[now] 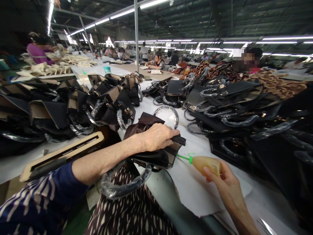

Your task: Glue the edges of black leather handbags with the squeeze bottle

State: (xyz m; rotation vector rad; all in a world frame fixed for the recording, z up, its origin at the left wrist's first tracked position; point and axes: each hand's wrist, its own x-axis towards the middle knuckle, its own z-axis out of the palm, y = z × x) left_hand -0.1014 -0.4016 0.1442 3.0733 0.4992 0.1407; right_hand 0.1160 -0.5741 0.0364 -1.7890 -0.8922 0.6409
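My left hand (158, 136) is closed on a black handbag (156, 159) at the table's near edge, its fingers around dark material near the bag's edge. The bag's dark brown lining (137, 125) bulges out behind my wrist. One plastic-wrapped handle (126, 189) hangs toward my lap, and another loops up on the far side. In my right hand (223, 178) is a squeeze bottle (205, 164) of yellowish-brown liquid, probably glue, with a green cap and thin green nozzle. The nozzle tip points left and is at or very close to the bag's edge; whether it touches, I cannot tell.
Many black handbags (49, 114) stand in rows on the left. More black bags (234, 111) lie piled on the right, beside brown pieces (276, 81). A beige slotted panel (66, 153) lies left of my arm. Several people work at tables beyond a metal post (136, 36).
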